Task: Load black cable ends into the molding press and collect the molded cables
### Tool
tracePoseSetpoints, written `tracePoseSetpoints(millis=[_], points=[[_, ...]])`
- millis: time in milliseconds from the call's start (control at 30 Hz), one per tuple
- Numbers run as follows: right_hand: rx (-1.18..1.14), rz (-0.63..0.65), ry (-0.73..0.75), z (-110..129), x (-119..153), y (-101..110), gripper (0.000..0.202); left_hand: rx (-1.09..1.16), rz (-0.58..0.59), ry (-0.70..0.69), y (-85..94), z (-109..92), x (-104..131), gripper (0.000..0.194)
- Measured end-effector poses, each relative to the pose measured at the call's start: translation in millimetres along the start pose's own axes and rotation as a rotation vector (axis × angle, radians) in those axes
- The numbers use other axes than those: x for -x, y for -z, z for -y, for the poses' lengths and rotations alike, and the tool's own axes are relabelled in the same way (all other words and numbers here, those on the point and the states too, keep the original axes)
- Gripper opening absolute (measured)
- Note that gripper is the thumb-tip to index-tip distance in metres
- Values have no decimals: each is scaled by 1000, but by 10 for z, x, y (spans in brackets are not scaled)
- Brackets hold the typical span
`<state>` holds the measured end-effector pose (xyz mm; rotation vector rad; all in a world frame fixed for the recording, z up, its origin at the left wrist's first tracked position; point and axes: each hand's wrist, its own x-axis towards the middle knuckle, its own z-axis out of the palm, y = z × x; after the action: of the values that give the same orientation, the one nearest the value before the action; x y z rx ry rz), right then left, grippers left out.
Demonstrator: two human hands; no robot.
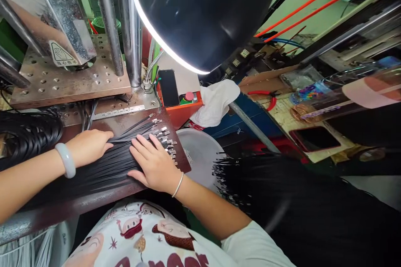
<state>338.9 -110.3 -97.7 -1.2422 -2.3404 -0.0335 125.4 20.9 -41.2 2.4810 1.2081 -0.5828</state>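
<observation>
The black cables (103, 171) are spread on the table (184, 159) under the right hand (155, 167), which is laid flat with its fingers apart, nothing being clasped by it. By the left hand (86, 148), to its left, a few strands are pinched between thumb and forefinger. The long axis of the cables is directed from left to right, with a slight slant away from the body; the upper strands are slanted more. The metal connectors (163, 129) are pointed rightward, just beside the right fingers, and their ends are staggered.

If the pinched strands were pulled while the others are pressed, the strands could be crossed or the connectors snagged, it is judged. If too much push were given rightward, connectors could be carried over the table edge, toward the grey basin (202, 146) to the right of the right hand. Farther, beyond the left hand, the press plate (106, 79) is seen.
</observation>
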Motion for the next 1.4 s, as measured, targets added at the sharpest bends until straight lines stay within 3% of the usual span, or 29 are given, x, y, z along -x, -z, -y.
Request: tracePoseSetpoints(millis=[67, 167, 267, 367, 567, 733, 833, 933, 1033, 1067, 1100, 1200, 1233, 1267, 1300, 1400], points=[[-32, -50, -35, -27, 17, -6, 48, 103, -20, 1, 75, -20, -32, 30], [-52, -137, -50, -32, 61, 11, 37, 395, 46, -34, 232, -70, -72, 33], [-69, -155, -18, -18, 82, 35, 32, 729, 113, -111, 397, -130, -131, 44], [-81, -156, -25, -16, 75, 43, 29, 889, 154, -151, 463, -168, -232, 49], [-129, -132, -52, -26, 51, 8, 27, 966, 220, -4, 376, -104, -439, 52], [-151, -226, -20, -27, 118, 99, 24, 669, -1, -35, 439, -67, -439, 51], [-136, -308, -19, -78, 3, 302, 26, 667, 23, -95, 524, -127, -373, 49], [5, -168, -28, -204, -375, 451, 41, 827, 191, -172, 593, -210, -275, 46], [92, 64, 19, -392, -811, 408, 41, 922, 304, -239, 610, -184, -122, 40], [105, 116, 20, -458, -915, 359, 40, 901, 240, -237, 600, -131, -56, 42], [110, 144, 2, -521, -990, 302, 40, 846, 85, -214, 584, -58, 16, 47], [13, 134, -31, -631, -1085, 119, 42, 519, -550, -118, 514, 198, 225, 54], [-61, 128, 2, -629, -1103, 60, 44, 407, -683, -145, 491, 259, 274, 51], [-141, 137, 58, -607, -1128, 3, 45, 321, -734, -220, 471, 296, 305, 47], [-211, 158, 124, -569, -1166, -51, 46, 273, -709, -333, 456, 306, 317, 43], [-257, 232, 218, -455, -1349, -177, 44, 318, -506, -626, 431, 244, 269, 47]])
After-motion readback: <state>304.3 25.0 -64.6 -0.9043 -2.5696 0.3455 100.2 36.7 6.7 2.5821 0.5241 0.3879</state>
